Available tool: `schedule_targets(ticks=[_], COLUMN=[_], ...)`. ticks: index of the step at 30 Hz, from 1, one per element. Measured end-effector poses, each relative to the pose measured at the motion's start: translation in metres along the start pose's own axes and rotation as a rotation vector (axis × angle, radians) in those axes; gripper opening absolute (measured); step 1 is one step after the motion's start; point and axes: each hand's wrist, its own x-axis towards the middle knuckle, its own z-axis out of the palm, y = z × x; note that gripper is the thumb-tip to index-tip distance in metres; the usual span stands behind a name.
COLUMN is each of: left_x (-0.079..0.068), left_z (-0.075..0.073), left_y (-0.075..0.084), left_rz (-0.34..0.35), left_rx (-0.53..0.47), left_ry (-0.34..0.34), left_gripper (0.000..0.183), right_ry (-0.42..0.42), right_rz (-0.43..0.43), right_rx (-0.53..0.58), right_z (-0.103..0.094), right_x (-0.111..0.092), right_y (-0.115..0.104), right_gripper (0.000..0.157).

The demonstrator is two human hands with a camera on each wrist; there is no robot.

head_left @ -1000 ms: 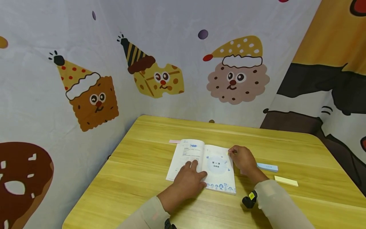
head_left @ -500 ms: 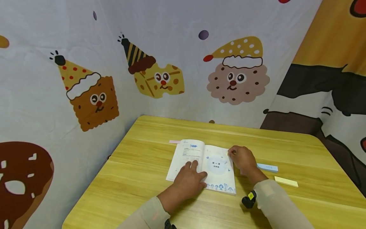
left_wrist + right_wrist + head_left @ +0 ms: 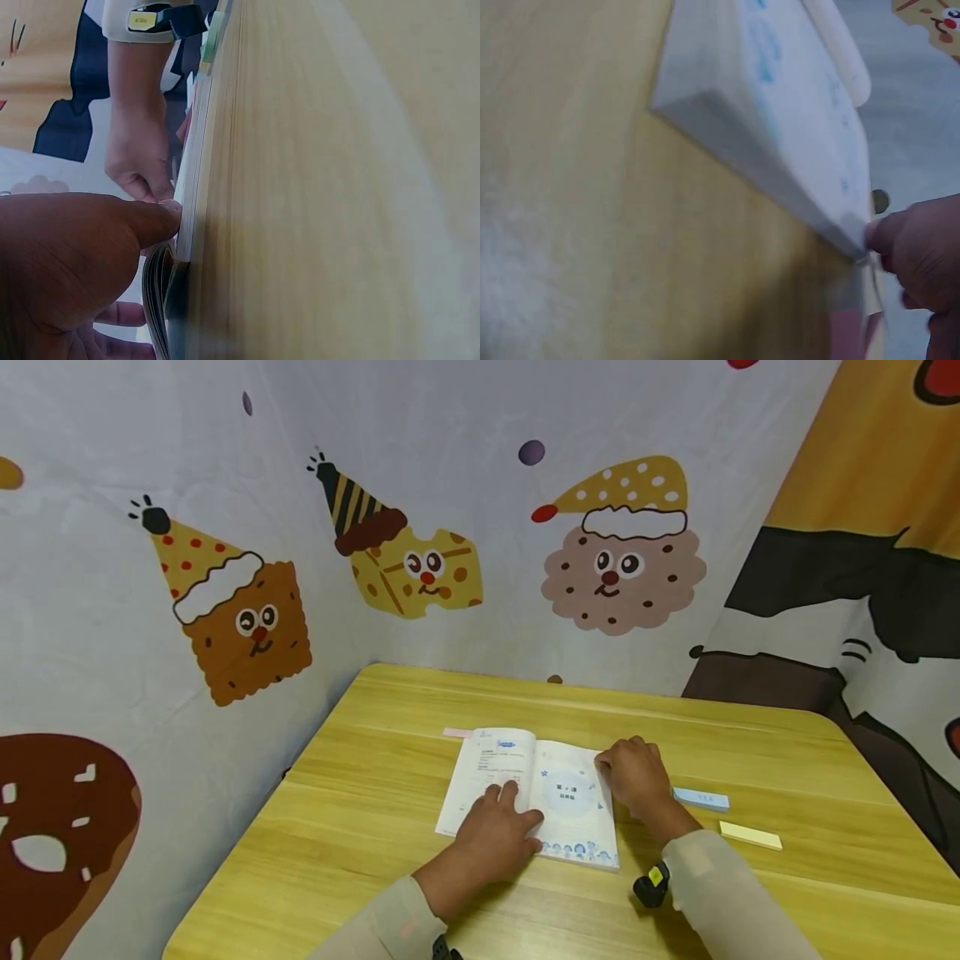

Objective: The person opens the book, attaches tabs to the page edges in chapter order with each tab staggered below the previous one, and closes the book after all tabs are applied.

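Thick paper book (image 3: 558,793), left hand (image 3: 495,835) splayed across, right hand (image 3: 637,777) pinching its corner

Head view: light is even and moderately bright, with a soft shadow on the table (image 3: 360,793) near the right hand (image 3: 636,777); the book's (image 3: 570,831) smaller print is unreadable. Left wrist view: soft, a pale sheen crossing the table. Right wrist view: dimmer, book blurred, bluish glare lower left, dark shadow alongside.
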Motion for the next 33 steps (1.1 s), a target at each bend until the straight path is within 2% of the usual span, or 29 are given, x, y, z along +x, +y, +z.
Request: schedule_targets(ticks=[3,8,11,15,17,19,22,25,28,30,33], left_x=[0.0,0.0,0.0,0.0,0.0,0.0,-0.001,-0.001,0.0,0.0,0.001], left_z=[0.001,0.001,0.001,0.001,0.0,-0.001,-0.002,-0.003,-0.002,-0.002,-0.001], left_y=[0.001,0.001,0.002,0.003,0.004,0.004,0.004,0.004,0.003,0.002,0.001], left_rz=[-0.002,-0.003,-0.006,-0.019,-0.023,-0.024,-0.02,-0.023,-0.025,-0.025,-0.024], left_rx=[-0.005,-0.011,-0.021,-0.038,-0.053,-0.065,-0.069,-0.066,-0.065,-0.062,-0.051], left_ry=[0.003,0.01,0.007,-0.001,-0.003,-0.005,-0.005,-0.004,-0.004,-0.007,-0.01], left_gripper=[0.038,0.038,0.038,0.041,0.046,0.052,0.056,0.052,0.049,0.047,0.043], right_ry=[-0.073,-0.159,-0.153,-0.081,-0.043,-0.046,-0.125,-0.227,-0.276,-0.277,-0.208], right_rz=[-0.045,-0.117,-0.161,-0.215,-0.205,-0.167,-0.061,0.027,0.06,0.032,-0.111], right_rx=[-0.009,0.005,0.028,0.068,0.084,0.111,0.154,0.168,0.163,0.175,0.216], right_z=[-0.005,-0.015,-0.022,-0.032,-0.039,-0.048,-0.061,-0.07,-0.072,-0.071,-0.066], right_x=[-0.005,-0.019,-0.033,-0.051,-0.059,-0.069,-0.084,-0.096,-0.107,-0.112,-0.117], right_y=[-0.001,-0.006,-0.009,-0.011,-0.013,-0.016,-0.02,-0.022,-0.021,-0.02,-0.02], right_gripper=[0.008,0.024,0.025,0.021,0.017,0.012,0.004,0.01,0.011,0.007,0.007])
